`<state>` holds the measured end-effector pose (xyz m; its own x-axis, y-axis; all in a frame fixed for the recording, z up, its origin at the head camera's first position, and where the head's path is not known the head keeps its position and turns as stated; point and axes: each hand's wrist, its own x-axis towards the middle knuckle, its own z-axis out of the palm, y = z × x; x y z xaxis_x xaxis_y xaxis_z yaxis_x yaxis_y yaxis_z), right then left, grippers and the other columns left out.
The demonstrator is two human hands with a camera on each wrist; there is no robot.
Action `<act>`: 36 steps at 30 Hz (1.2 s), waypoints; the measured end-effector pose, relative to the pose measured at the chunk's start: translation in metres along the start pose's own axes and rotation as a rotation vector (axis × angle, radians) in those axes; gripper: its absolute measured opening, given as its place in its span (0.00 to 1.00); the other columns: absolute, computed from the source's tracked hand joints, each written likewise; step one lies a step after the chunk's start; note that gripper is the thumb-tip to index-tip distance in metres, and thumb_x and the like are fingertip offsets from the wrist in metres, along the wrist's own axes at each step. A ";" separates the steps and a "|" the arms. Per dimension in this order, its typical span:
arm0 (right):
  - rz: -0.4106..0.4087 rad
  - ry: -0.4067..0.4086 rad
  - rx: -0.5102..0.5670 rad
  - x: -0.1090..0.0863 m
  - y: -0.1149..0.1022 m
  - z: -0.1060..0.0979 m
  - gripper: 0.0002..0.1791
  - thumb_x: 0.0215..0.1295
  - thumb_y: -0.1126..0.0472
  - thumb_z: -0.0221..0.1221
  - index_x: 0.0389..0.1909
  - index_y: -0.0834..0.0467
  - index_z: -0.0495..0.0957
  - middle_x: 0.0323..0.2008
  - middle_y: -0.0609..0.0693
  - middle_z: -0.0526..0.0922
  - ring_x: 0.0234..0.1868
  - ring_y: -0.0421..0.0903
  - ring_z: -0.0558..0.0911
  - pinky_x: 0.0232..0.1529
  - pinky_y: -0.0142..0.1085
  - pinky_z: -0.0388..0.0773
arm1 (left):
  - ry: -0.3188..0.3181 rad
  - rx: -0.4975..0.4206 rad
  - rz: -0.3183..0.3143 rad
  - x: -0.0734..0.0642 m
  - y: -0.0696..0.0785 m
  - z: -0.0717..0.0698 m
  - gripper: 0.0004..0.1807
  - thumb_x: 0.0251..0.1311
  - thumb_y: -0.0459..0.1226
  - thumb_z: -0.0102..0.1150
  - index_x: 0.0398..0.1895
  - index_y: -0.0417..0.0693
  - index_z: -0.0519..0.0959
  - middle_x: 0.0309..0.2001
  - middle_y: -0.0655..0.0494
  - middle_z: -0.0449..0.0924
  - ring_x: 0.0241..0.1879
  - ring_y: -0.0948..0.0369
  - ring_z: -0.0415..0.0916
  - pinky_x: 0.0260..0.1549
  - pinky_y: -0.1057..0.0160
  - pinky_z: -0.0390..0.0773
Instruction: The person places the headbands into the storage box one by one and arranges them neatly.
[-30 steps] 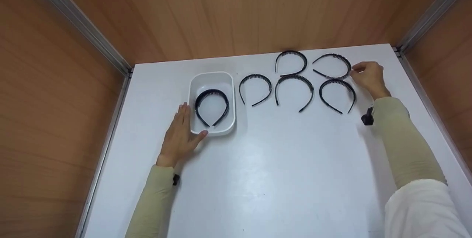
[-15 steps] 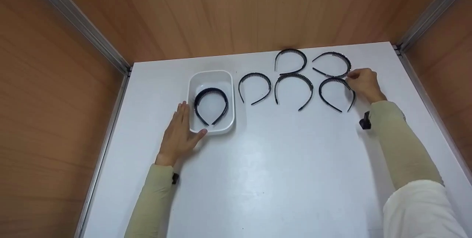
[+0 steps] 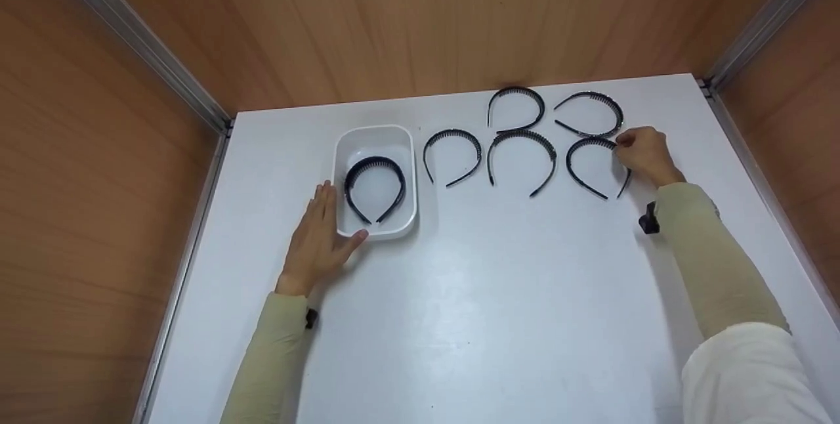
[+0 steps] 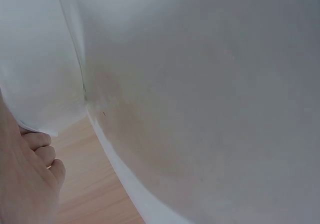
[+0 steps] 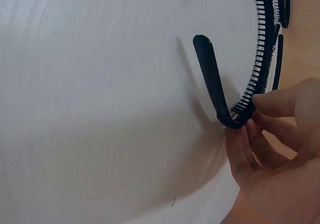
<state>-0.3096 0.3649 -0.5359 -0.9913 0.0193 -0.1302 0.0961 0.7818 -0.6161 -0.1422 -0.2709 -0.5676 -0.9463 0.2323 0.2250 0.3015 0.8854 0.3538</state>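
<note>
I see at least one headband [image 3: 375, 161] already inside the white tub [image 3: 394, 234]; the left hand [image 3: 311, 247] lies straight-fingered against its left side. Right of the tub, five remain outside: the right hand [image 3: 646, 155] pinches the nearest-right headband [image 3: 594, 141], four other headbands [image 3: 523, 134] lie untouched.

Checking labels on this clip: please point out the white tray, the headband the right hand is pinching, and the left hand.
White tray [image 3: 374, 139]: head view, inside of its far wall.
Pinched headband [image 5: 211, 76]: right wrist view, its free arm.
Left hand [image 3: 312, 247]: head view, back of the hand.
</note>
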 end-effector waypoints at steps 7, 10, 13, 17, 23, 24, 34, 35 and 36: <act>-0.015 -0.019 0.009 -0.001 0.002 0.001 0.22 0.70 0.66 0.54 0.58 0.75 0.81 0.52 0.73 0.82 0.50 0.62 0.80 0.31 0.24 0.72 | 0.012 0.013 0.019 -0.002 0.000 0.000 0.59 0.71 0.61 0.61 0.85 0.31 0.46 0.86 0.34 0.45 0.86 0.43 0.43 0.85 0.44 0.51; -0.026 -0.009 0.004 0.000 0.003 0.003 0.21 0.69 0.68 0.53 0.57 0.75 0.82 0.51 0.73 0.83 0.49 0.62 0.80 0.30 0.24 0.72 | 0.013 0.016 0.021 -0.002 -0.001 -0.001 0.59 0.71 0.61 0.62 0.85 0.31 0.46 0.86 0.34 0.46 0.86 0.43 0.43 0.84 0.44 0.51; -0.027 -0.005 -0.006 0.000 0.003 0.003 0.21 0.68 0.69 0.53 0.56 0.75 0.82 0.51 0.73 0.83 0.49 0.62 0.80 0.30 0.24 0.72 | 0.019 0.014 0.023 -0.001 -0.001 -0.001 0.59 0.70 0.61 0.62 0.85 0.31 0.46 0.85 0.34 0.46 0.86 0.42 0.44 0.84 0.43 0.52; -0.007 -0.016 -0.004 -0.001 0.000 0.001 0.20 0.69 0.69 0.53 0.57 0.75 0.82 0.52 0.72 0.82 0.49 0.60 0.79 0.30 0.25 0.72 | 0.013 0.012 0.020 0.000 -0.002 0.000 0.60 0.70 0.62 0.62 0.86 0.32 0.45 0.86 0.34 0.46 0.86 0.43 0.44 0.84 0.44 0.51; 0.044 -0.050 0.017 -0.005 -0.002 -0.004 0.21 0.72 0.68 0.52 0.60 0.73 0.81 0.56 0.71 0.80 0.53 0.60 0.77 0.34 0.26 0.73 | 0.005 0.009 0.013 0.000 -0.002 0.001 0.60 0.70 0.62 0.62 0.85 0.31 0.46 0.86 0.33 0.45 0.86 0.42 0.43 0.84 0.44 0.51; 0.046 -0.053 0.021 -0.005 -0.002 -0.004 0.21 0.73 0.68 0.52 0.60 0.74 0.80 0.57 0.71 0.80 0.55 0.61 0.77 0.35 0.26 0.73 | 0.004 0.009 0.013 0.000 -0.002 0.001 0.60 0.70 0.62 0.62 0.85 0.31 0.46 0.86 0.33 0.45 0.86 0.42 0.43 0.84 0.44 0.51; 0.030 -0.005 0.056 -0.013 -0.001 -0.009 0.19 0.75 0.67 0.54 0.59 0.72 0.83 0.57 0.73 0.82 0.56 0.58 0.79 0.33 0.19 0.70 | -0.002 0.005 0.007 0.000 -0.001 -0.001 0.60 0.70 0.63 0.61 0.85 0.31 0.45 0.86 0.33 0.44 0.86 0.42 0.43 0.84 0.43 0.50; 0.030 0.001 0.059 -0.014 -0.001 -0.009 0.18 0.75 0.68 0.54 0.59 0.72 0.83 0.57 0.72 0.82 0.55 0.57 0.79 0.34 0.19 0.70 | -0.007 0.003 0.003 0.000 -0.001 0.000 0.60 0.70 0.64 0.60 0.85 0.31 0.45 0.86 0.34 0.44 0.86 0.42 0.42 0.85 0.44 0.50; 0.034 0.003 0.066 -0.015 -0.001 -0.009 0.18 0.75 0.68 0.54 0.59 0.71 0.83 0.58 0.72 0.82 0.55 0.57 0.79 0.34 0.19 0.70 | -0.014 0.003 -0.002 0.000 0.000 0.000 0.60 0.71 0.64 0.60 0.86 0.31 0.44 0.86 0.34 0.43 0.87 0.42 0.41 0.85 0.44 0.49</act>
<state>-0.2957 0.3692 -0.5259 -0.9876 0.0470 -0.1500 0.1355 0.7379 -0.6612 -0.1422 -0.2715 -0.5676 -0.9486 0.2359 0.2111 0.2989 0.8870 0.3519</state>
